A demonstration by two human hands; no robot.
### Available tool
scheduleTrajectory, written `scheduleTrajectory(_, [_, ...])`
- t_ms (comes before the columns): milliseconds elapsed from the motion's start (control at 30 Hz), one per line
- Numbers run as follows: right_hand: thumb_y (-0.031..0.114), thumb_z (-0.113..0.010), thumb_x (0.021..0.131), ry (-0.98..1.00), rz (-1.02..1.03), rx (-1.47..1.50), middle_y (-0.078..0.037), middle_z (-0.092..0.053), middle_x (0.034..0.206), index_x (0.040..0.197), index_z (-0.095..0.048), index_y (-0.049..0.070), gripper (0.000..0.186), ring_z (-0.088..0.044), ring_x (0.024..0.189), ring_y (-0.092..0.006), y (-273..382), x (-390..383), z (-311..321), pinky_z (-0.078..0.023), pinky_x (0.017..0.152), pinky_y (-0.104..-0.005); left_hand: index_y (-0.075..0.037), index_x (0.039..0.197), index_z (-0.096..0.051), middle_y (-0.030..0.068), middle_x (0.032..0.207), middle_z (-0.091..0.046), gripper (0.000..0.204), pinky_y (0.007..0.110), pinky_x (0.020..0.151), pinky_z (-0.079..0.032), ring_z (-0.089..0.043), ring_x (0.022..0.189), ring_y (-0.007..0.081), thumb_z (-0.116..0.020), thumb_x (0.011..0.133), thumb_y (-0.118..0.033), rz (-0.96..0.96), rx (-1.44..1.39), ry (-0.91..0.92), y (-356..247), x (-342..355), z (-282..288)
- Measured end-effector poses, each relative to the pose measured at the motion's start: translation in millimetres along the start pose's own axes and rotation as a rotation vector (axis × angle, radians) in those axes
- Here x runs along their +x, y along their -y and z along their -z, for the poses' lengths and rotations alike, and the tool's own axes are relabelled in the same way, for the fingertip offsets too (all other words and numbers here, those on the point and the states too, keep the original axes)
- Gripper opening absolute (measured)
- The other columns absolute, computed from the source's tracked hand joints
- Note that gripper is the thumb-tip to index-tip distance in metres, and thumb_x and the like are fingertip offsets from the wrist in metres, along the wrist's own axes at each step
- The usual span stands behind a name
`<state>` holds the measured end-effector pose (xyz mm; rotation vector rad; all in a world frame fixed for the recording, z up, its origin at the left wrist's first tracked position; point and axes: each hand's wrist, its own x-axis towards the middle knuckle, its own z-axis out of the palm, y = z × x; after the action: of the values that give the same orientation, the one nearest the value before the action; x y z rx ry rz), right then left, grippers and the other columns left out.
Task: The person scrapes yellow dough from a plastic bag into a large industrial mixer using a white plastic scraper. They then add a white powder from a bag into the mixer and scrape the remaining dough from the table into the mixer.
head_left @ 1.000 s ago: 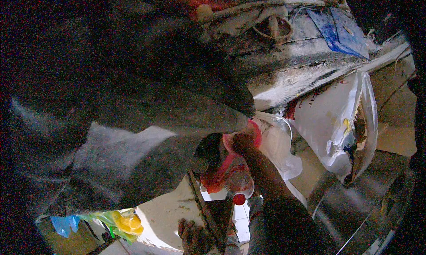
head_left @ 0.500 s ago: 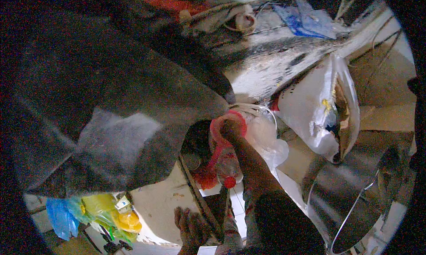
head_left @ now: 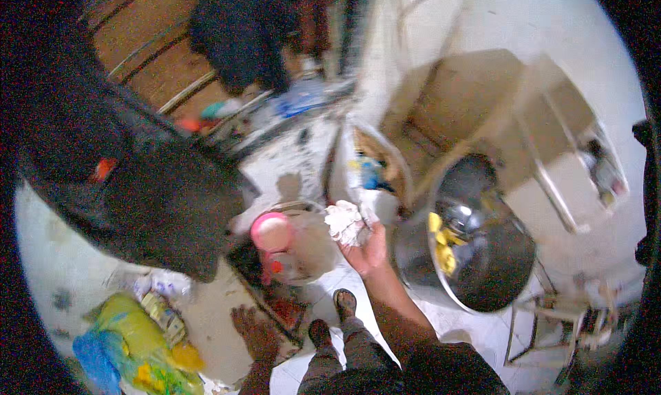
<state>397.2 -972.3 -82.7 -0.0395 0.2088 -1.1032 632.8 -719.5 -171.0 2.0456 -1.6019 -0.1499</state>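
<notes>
- Hold the white clump level — your right hand cups it, fingers partly hidden.
- Your left hand, fingers spread over the tan surface, could brace lightly.

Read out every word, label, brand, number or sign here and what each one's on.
No text can be read.
Crumpled white plastic bag with bluish marks: too blurred.
Small pale rectangular packet by the yellow-green plastic bag: too blurred.
White clumpy material in the right hand: no lettering visible.
</notes>
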Motion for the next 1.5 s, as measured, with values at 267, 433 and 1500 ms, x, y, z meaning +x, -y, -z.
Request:
scheduleTrajectory(267, [0.015, -0.054, 0.081, -0.819, 0.836, -1.221, -0.014, -0.063, 0.071, 0.079, -0.062, 0.001, 0.016, -0.062, 0.063, -0.029, 181, -142, 16, -0.05, 0.059, -0.0389, -0.005, 0.072, -0.059, 0.0097, 0.053, -0.05, 0.023, 0.035, 0.053, -0.044, -0.056, 0.052, 0.0258, -0.06, 0.088, -0.022, -0.156, -0.4, 0.076, -153, 46, -11])
scheduleTrajectory(433, [0.014, -0.062, 0.075, -0.95, 0.701, -2.372, -0.022, -0.062, 0.082, 0.084, -0.062, -0.001, 0.017, -0.061, 0.079, -0.0398, 233, -174, 99, -0.049, 0.07, -0.0481, -0.002, 0.109, -0.058, 0.0159, 0.11, -0.061, 0.023, 0.036, 0.093, -0.042, -0.057, 0.105, 0.029, -0.053, 0.092, -0.017, -0.337, -0.853, 0.562, -326, 58, -60])
scheduleTrajectory(1500, [0.019, -0.047, 0.093, -0.468, 0.158, -0.743, -0.009, -0.058, 0.112, 0.125, -0.049, 0.001, 0.036, -0.055, 0.101, -0.0195, 275, -264, 8, -0.044, 0.09, -0.0332, -0.003, 0.134, -0.041, 0.0133, 0.134, -0.046, 0.062, 0.036, 0.106, -0.028, -0.04, 0.125, 0.0268, -0.028, 0.096, -0.05, 0.46, -1.16, 0.5, -518, -1, -322])
